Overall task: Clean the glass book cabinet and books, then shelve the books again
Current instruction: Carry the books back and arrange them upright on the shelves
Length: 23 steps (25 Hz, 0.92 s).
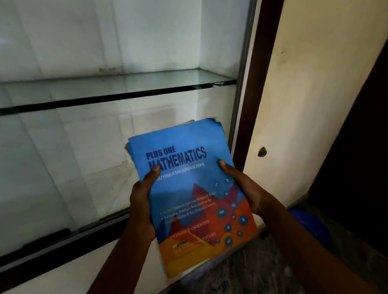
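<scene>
Both forearms are reaching up from the bottom of the view toward the glass book cabinet [112, 95], and the two hands are holding one book [190, 194] between them in front of its lower right corner. The left hand [142, 203] is gripping the book's left edge, thumb lying across the cover just under the title and fingers tucked behind. The right hand [239, 185] is clasping the right edge, thumb pressing on the blue cover, the other fingers hidden beneath. The book is tilting away from the viewer, its top corner frayed. The cover is reading "PLUS ONE MATHEMATICS", with "OPEN SCHOOL" on a smaller line below and "ENTRANCE ORIENTED" lower down on the orange part; the remaining small print is too blurred to read. A glass shelf [146, 86] is spanning the cabinet above the book. A dark wooden frame [257, 81] is running down the cabinet's right side.
</scene>
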Each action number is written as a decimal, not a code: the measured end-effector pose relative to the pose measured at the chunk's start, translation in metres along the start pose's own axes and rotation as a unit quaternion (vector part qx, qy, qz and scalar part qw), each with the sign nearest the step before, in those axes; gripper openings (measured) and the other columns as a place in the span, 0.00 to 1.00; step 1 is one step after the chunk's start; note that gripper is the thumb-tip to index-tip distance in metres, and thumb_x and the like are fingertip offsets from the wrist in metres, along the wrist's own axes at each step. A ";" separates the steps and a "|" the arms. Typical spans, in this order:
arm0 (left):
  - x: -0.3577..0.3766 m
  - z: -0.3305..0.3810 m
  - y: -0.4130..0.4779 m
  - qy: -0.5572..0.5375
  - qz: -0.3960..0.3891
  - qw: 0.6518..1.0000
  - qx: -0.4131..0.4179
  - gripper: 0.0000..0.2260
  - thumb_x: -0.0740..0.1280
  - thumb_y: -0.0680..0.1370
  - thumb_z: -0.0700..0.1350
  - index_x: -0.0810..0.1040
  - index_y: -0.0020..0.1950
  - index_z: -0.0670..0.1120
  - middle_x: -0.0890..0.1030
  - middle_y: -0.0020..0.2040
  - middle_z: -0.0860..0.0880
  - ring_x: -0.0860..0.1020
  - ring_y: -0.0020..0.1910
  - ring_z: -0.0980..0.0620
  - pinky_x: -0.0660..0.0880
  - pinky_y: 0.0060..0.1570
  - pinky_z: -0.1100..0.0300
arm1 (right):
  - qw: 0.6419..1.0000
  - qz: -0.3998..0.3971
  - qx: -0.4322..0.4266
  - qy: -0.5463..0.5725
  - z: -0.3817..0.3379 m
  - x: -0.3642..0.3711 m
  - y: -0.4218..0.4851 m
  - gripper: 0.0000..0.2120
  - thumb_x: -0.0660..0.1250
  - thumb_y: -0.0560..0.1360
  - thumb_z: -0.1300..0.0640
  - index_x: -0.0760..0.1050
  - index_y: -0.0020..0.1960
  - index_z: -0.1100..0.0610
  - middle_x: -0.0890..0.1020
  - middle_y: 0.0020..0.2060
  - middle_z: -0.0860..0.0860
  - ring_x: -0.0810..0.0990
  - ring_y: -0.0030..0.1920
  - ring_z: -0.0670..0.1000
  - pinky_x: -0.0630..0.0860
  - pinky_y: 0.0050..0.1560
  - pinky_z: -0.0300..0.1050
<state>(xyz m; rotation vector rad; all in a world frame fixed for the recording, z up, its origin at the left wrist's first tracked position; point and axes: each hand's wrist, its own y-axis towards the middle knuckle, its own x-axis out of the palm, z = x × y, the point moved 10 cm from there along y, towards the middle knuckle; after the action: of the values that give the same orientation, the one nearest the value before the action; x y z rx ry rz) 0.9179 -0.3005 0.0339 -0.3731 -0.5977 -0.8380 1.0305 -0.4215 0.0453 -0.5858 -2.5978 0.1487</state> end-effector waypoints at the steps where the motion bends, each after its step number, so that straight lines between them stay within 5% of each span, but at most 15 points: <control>1: -0.010 0.000 -0.002 0.001 0.038 0.999 0.019 0.30 0.77 0.64 0.53 0.76 0.62 0.43 0.79 0.58 0.38 0.78 0.56 0.35 0.71 0.58 0.33 | 1.000 -0.009 0.005 -0.019 -0.003 0.000 0.007 0.32 0.79 0.56 0.46 0.78 0.56 0.57 0.82 0.52 0.58 0.84 0.46 0.56 0.81 0.42 0.48; 4: -0.020 -0.001 -0.017 -0.005 0.077 0.996 0.047 0.38 0.80 0.59 0.56 0.75 0.65 0.44 0.78 0.61 0.38 0.76 0.59 0.34 0.69 0.59 0.32 | 0.995 -0.035 -0.025 -0.085 -0.007 0.003 0.025 0.32 0.76 0.62 0.42 0.74 0.61 0.55 0.81 0.56 0.58 0.81 0.53 0.58 0.80 0.50 0.52; 8: -0.020 -0.010 -0.044 -0.007 0.056 0.998 0.013 0.22 0.69 0.70 0.57 0.80 0.59 0.47 0.82 0.55 0.42 0.82 0.51 0.43 0.80 0.45 0.49 | 0.997 -0.055 -0.028 -0.056 0.021 0.003 0.030 0.21 0.64 0.75 0.47 0.72 0.64 0.56 0.79 0.58 0.59 0.79 0.56 0.61 0.78 0.54 0.55; 11: -0.033 -0.032 -0.062 0.000 0.060 0.998 -0.029 0.38 0.77 0.57 0.64 0.79 0.62 0.47 0.79 0.60 0.40 0.79 0.56 0.41 0.79 0.47 0.49 | 0.998 -0.060 0.032 0.018 0.063 -0.009 0.025 0.24 0.65 0.74 0.47 0.70 0.66 0.58 0.79 0.58 0.60 0.82 0.51 0.58 0.81 0.46 0.51; 13: -0.036 -0.051 -0.075 -0.003 0.053 0.997 -0.060 0.40 0.79 0.53 0.63 0.80 0.61 0.45 0.79 0.59 0.39 0.80 0.54 0.40 0.80 0.43 0.49 | 0.995 -0.069 0.060 0.042 0.088 -0.017 0.019 0.30 0.70 0.70 0.45 0.69 0.67 0.58 0.79 0.58 0.61 0.82 0.49 0.57 0.80 0.44 0.50; 17: -0.035 -0.080 -0.084 0.024 0.042 0.994 -0.102 0.43 0.75 0.59 0.66 0.71 0.69 0.46 0.76 0.64 0.39 0.77 0.60 0.38 0.79 0.48 0.48 | 0.988 -0.097 0.088 0.086 0.115 -0.026 0.011 0.36 0.78 0.60 0.45 0.72 0.64 0.59 0.81 0.54 0.61 0.83 0.47 0.58 0.81 0.41 0.51; 20: -0.032 -0.079 -0.077 0.019 0.058 0.991 -0.118 0.36 0.71 0.66 0.64 0.72 0.69 0.46 0.77 0.63 0.39 0.78 0.59 0.38 0.78 0.49 0.46 | 0.986 -0.081 0.109 0.099 0.124 -0.036 0.015 0.37 0.76 0.62 0.43 0.72 0.66 0.57 0.80 0.57 0.61 0.82 0.48 0.58 0.80 0.46 0.54; 23: -0.027 -0.049 -0.052 0.059 0.089 0.986 -0.126 0.27 0.61 0.75 0.62 0.74 0.66 0.46 0.80 0.58 0.39 0.81 0.53 0.41 0.79 0.45 0.49 | 0.988 -0.053 0.106 0.099 0.112 -0.036 0.030 0.27 0.67 0.72 0.42 0.72 0.66 0.56 0.80 0.56 0.60 0.83 0.47 0.57 0.81 0.45 0.54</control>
<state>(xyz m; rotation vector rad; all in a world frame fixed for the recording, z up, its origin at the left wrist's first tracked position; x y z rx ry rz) 0.8803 -0.3434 -0.0169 -0.5946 -0.3426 -0.7584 1.0176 -0.4103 -0.0747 -0.3664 -2.3749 0.3115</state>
